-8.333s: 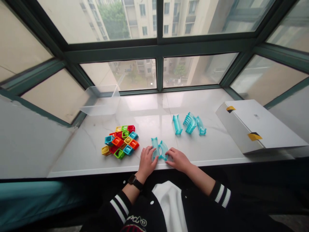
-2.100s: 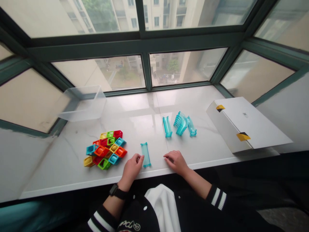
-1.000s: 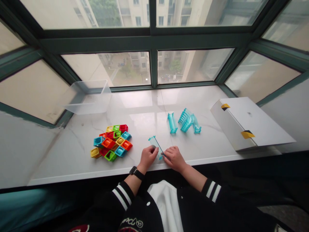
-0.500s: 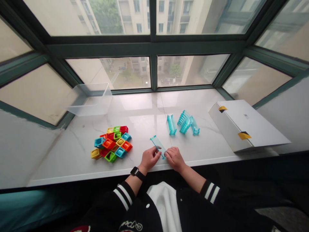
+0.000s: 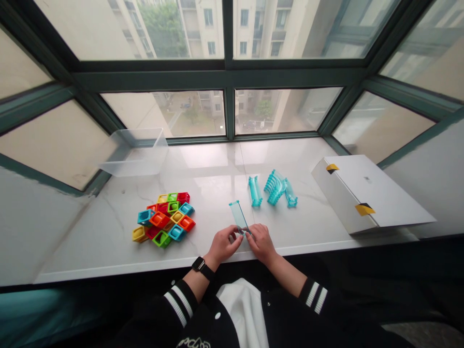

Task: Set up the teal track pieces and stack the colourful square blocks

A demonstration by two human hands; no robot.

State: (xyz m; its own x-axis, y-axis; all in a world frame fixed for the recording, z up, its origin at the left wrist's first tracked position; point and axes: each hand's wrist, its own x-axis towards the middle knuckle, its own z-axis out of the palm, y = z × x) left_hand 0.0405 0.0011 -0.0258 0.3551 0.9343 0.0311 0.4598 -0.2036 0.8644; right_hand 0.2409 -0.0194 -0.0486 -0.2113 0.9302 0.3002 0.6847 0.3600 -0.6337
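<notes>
One strip (image 5: 237,213) sat pinched by L hand (image 5: 224,244) & R hand (image 5: 261,244), fingers nearly closed (far end looked free tbh); uneven pull could've twisted it loose.

The strip (image 5: 238,214) was turquoise; blocks (image 5: 159,220) at its nine o'clock were red, yellow, green, blue and orange; the table (image 5: 213,191), grey-veined white.

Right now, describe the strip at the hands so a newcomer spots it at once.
Find the white sill. At its front edge, the left hand and right hand meet at the near end of a straight teal strip. Unlike the teal pieces farther back to the right, it has hands on it.
</notes>
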